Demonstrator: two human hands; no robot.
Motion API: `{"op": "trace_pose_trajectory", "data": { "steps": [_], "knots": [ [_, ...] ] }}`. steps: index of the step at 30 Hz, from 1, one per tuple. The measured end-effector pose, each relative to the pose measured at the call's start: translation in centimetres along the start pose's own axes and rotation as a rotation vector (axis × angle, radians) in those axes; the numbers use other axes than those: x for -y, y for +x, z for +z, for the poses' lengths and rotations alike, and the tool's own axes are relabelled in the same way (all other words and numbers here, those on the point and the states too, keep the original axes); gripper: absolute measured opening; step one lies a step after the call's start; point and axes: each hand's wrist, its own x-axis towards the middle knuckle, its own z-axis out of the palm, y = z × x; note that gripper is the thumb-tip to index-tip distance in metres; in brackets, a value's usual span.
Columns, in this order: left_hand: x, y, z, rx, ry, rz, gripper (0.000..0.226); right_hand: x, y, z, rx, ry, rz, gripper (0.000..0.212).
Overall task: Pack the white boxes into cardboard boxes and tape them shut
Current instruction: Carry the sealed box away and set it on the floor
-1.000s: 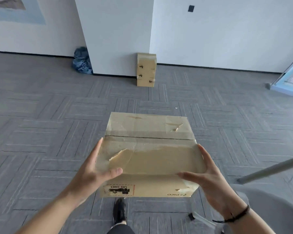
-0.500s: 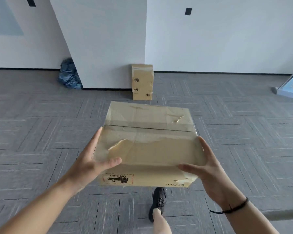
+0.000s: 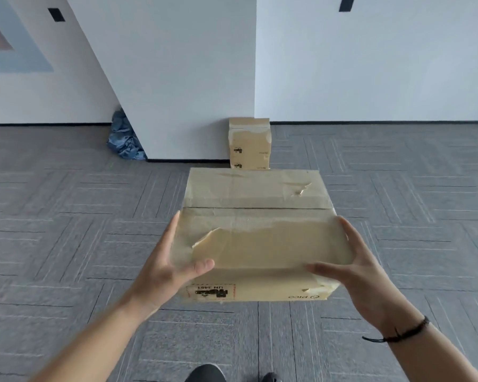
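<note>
I hold a closed, taped cardboard box (image 3: pixel 257 216) in front of me above the grey carpet, its flaps sealed and its top layer torn in places. My left hand (image 3: pixel 166 268) grips its near left side with the thumb on top. My right hand (image 3: pixel 353 268) grips its near right side the same way; a dark cord sits on that wrist. Ahead, a stack of sealed cardboard boxes (image 3: pixel 249 144) stands on the floor against the corner of a white pillar. No white boxes are visible.
A crumpled blue bag (image 3: pixel 124 137) lies against the pillar's left side. White walls close off the far side. Grey patterned carpet (image 3: pixel 66 230) spreads all around. My shoe tips (image 3: pixel 204 374) show at the bottom edge.
I have walked toward the pillar with the box in both hands; the stacked boxes and blue bag now look nearer. The chair and table leg at the right have left the view.
</note>
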Motion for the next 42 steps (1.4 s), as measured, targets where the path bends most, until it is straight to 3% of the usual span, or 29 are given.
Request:
{"op": "trace_pose_trajectory", "data": {
  "steps": [6,13,18,24,30,35,42],
  "knots": [
    [0.7,13.4,-1.0,0.007,-0.03,-0.043,0.128,1.9,13.1,-0.2,-0.024,-0.041,0.027,0.114],
    [0.6,31.0,-4.2,0.07,-0.057,-0.029,0.132,4.8,28.9,1.5,-0.091,-0.087,0.048,0.128],
    [-2.1,41.9,-7.5,0.1,-0.061,-0.03,0.133,8.7,38.6,3.2,-0.103,-0.079,0.047,0.127],
    [-3.8,53.2,-9.7,0.077,-0.012,-0.035,0.123,10.2,50.0,3.9,-0.11,-0.063,0.078,0.132],
    [-3.7,65.6,-9.2,0.063,-0.011,-0.121,0.124,9.9,64.0,1.6,-0.065,-0.063,0.125,0.132],
    [-5.4,76.2,-7.5,0.021,-0.014,-0.197,0.122,10.8,77.0,-1.2,-0.009,-0.05,0.177,0.119],
    [-6.5,88.5,-6.2,0.016,0.085,-0.275,0.128,11.3,90.2,-4.6,0.051,-0.072,0.24,0.129]
  ]
}}
